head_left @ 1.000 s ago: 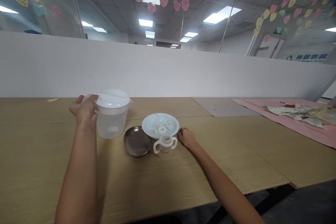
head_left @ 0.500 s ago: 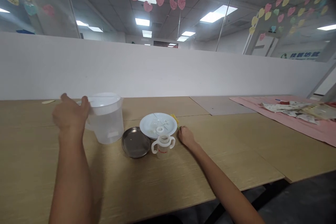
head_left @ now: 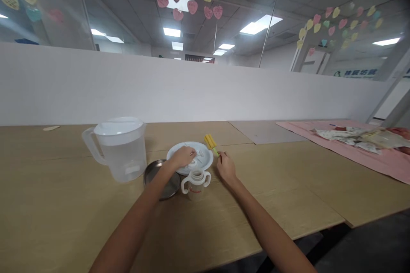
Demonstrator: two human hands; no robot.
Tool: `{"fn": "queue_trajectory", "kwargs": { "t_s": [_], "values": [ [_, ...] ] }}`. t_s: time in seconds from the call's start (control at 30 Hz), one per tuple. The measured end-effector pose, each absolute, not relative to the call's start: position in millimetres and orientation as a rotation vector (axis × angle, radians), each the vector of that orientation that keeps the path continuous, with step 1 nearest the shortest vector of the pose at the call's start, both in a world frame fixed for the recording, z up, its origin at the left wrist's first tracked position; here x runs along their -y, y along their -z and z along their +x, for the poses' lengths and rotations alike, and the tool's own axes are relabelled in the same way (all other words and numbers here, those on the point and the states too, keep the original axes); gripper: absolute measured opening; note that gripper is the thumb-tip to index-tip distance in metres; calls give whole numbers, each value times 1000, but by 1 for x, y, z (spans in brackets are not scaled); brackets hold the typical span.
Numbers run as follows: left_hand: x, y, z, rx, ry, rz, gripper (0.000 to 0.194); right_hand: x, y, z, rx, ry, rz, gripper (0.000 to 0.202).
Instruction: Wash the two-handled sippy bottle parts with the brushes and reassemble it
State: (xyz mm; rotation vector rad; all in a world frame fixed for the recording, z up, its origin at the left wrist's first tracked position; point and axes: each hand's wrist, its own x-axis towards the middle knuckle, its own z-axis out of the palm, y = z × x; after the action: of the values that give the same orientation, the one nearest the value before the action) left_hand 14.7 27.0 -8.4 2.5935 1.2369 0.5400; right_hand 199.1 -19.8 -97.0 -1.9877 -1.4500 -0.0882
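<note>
My right hand is closed around the green handle of a yellow sponge bottle brush, its head raised beside the plate. Over the white plate my left hand reaches in with curled fingers; what they pinch, if anything, is too small to make out. A white ring-shaped part and thin stick-like pieces lie on the plate. In front of it stands an uncapped two-handled baby bottle, upright. A round metal dish is partly hidden under my left forearm.
A lidded translucent pitcher, partly filled, stands at the left with its handle turned left. A pink cloth carries crumpled packets at the far right. The white partition borders the table's back edge.
My left hand has moved from the pitcher's handle side rightward onto the plate. The brush has come up into fuller view in my right hand, which stays near the same place.
</note>
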Motion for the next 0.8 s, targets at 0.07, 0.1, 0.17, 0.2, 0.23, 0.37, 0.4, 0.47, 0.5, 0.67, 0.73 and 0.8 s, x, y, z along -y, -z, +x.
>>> {"fn": "queue_trajectory", "kwargs": {
  "t_s": [0.07,0.1,0.17,0.2,0.23,0.37,0.4,0.47,0.5,0.67,0.73,0.8],
  "values": [
    [-37,29,20,-1157,-400,2629,22,20,97,197,1459,104,-1973,35],
    [-40,36,21,-1130,-352,2641,24,20,96,197,1465,109,-1970,34],
    [-45,45,20,-1109,-299,2652,30,20,95,196,1477,110,-1969,33],
    [-47,48,19,-1107,-287,2654,31,20,95,195,1482,110,-1968,33],
    [-48,49,18,-1112,-281,2653,31,21,95,195,1485,111,-1966,33],
    [-50,52,18,-1151,-270,2627,32,21,97,196,1496,135,-1938,33],
    [-50,52,18,-1155,-274,2619,32,21,98,196,1501,145,-1928,32],
    [-50,53,19,-1159,-307,2608,32,20,100,197,1509,166,-1905,32],
    [-49,53,19,-1164,-337,2607,30,19,102,197,1510,177,-1890,31],
    [-47,48,19,-1218,-575,2601,21,16,107,197,1498,204,-1754,30],
    [-46,44,18,-1231,-682,2585,25,15,108,197,1479,221,-1663,28],
    [-46,38,17,-1222,-784,2560,30,15,107,197,1444,251,-1562,28]
  ]
}}
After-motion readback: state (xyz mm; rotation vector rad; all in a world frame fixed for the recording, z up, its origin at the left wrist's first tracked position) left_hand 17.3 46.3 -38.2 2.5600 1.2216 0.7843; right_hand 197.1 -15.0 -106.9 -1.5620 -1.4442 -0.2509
